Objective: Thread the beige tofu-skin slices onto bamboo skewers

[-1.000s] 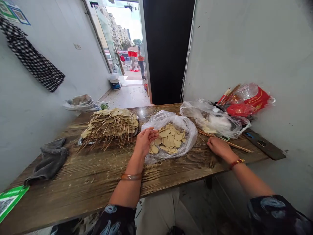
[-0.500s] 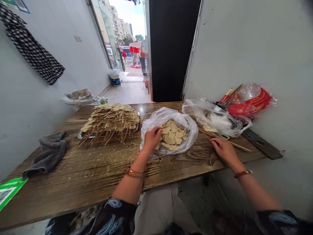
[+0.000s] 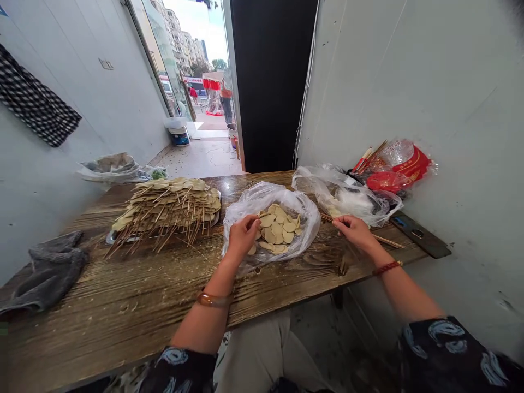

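My left hand (image 3: 244, 236) is closed in a pinch at the left side of an open clear plastic bag (image 3: 310, 210), its fingertips on a thin, flat, pale-yellow slice. Many similar round slices (image 3: 279, 225) lie loose in the bag. To the right, my right hand (image 3: 355, 232) is closed too, thumb against forefinger, on what looks like a thin wooden skewer, mostly hidden by the fingers. More wooden skewers (image 3: 388, 241) lie on the table beneath that hand. At left, a heap of skewered slices (image 3: 172, 204) rests on a metal tray (image 3: 216, 213), sticks pointing toward me.
A grey cloth (image 3: 51, 270) lies at the wooden table's left. On the right are another plastic bag (image 3: 356, 199), red packaging (image 3: 393, 177) and a dark phone (image 3: 421, 234) by the wall. Beyond the table, buckets (image 3: 178, 134) stand near an open glass door.
The view has turned slightly right, so the scene sits further left. My right hand has moved in toward the bag and lifted a little from the skewers. My left hand stays at the slices.
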`<state>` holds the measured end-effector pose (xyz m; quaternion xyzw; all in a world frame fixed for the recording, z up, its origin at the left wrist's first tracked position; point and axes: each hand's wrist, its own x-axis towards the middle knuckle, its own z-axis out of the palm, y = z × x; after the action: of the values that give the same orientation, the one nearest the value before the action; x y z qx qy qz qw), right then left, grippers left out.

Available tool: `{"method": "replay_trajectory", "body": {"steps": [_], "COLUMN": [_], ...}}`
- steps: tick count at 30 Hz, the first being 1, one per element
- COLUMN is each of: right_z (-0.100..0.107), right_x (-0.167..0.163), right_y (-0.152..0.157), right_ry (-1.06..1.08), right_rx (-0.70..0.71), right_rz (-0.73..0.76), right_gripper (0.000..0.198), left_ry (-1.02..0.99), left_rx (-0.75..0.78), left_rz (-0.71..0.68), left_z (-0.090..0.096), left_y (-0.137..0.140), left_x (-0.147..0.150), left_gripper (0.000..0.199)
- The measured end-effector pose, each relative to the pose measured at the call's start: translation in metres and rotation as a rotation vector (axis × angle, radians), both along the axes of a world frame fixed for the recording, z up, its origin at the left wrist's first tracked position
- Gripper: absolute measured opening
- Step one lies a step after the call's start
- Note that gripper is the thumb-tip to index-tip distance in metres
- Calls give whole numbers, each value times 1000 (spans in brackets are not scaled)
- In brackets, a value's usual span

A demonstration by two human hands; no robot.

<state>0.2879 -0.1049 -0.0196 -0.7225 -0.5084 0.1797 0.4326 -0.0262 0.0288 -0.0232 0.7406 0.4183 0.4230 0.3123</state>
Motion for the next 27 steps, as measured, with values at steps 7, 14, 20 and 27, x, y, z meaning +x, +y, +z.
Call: {"method": "replay_trajectory", "body": {"steps": [7, 14, 20, 27], "right_z": [21, 42, 41, 35], "right_x": [-65, -114, -129, -137], "right_y": [-23, -23, -12, -9], "right_ry": [640, 861, 802, 759], "right_rx": [3, 55, 100, 122], "right_rz": [228, 335, 357, 308], "right_gripper": [39, 36, 36, 34], "left_ry": [13, 3, -33, -147], "left_rx": [-9, -33, -62, -169], "left_rz": [-8, -6, -40, -99], "left_z": [-1, 0, 3, 13], "left_y": [-2, -5, -9, -19], "left_x": [3, 5, 7, 8], "left_gripper": [27, 26, 27, 30]}}
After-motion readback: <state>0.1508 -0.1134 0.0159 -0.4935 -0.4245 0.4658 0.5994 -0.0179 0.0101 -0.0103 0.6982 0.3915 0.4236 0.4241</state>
